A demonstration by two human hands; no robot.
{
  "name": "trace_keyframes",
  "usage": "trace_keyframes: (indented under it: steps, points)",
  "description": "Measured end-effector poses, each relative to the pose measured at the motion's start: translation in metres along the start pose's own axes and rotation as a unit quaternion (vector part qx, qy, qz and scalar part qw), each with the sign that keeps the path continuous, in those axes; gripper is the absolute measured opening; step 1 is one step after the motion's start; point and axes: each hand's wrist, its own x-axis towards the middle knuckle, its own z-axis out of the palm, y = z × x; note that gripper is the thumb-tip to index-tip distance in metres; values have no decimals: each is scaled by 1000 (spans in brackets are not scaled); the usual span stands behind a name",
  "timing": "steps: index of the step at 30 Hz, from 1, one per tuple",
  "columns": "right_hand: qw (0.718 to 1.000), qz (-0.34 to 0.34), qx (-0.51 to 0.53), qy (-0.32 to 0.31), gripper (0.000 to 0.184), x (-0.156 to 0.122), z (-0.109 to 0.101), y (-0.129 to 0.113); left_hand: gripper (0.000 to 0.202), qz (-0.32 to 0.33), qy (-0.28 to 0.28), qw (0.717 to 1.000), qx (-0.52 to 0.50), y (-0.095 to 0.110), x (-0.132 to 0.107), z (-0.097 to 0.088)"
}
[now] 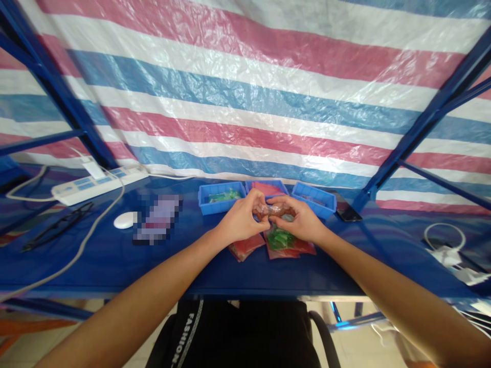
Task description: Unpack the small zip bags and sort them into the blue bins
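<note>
Over the blue table, my left hand (pixel 245 215) and my right hand (pixel 297 217) meet, fingertips pinching a small clear plastic packet (pixel 273 210) between them. What the packet contains is too small to make out. Just under my right hand lies a green packet (pixel 281 239) on top of red packets (pixel 295 251). Beneath my left hand is another stack of red packets (pixel 245 247). Behind my hands stand three blue bins: the left bin (pixel 215 206) has green packets, the middle bin (pixel 284 187) has red ones, and the right bin (pixel 326 209) holds small items I cannot identify.
A white power strip (pixel 99 185) with cables, glasses (pixel 57 227), a white round case (pixel 125 220) and a blurred-out phone (pixel 159 220) lie to the left. A dark phone (pixel 348 208) and a white coiled cable (pixel 447 240) are right. A striped sheet (pixel 245 102) hangs behind.
</note>
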Motion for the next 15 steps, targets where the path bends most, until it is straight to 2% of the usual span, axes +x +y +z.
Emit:
trace_keyframes:
  steps: [5, 10, 15]
  points:
    - [1000, -3, -25, 2, 40, 0, 2, -4, 45, 17, -14, 1000, 20, 2, -1, 0]
    - [999, -29, -47, -3, 43, 0, 1, -5, 47, 39, -38, 998, 39, 0, 0, 0]
    - [984, -83, -160, 13, 48, -1, -2, -7, 46, 44, -28, 997, 58, 0, 0, 0]
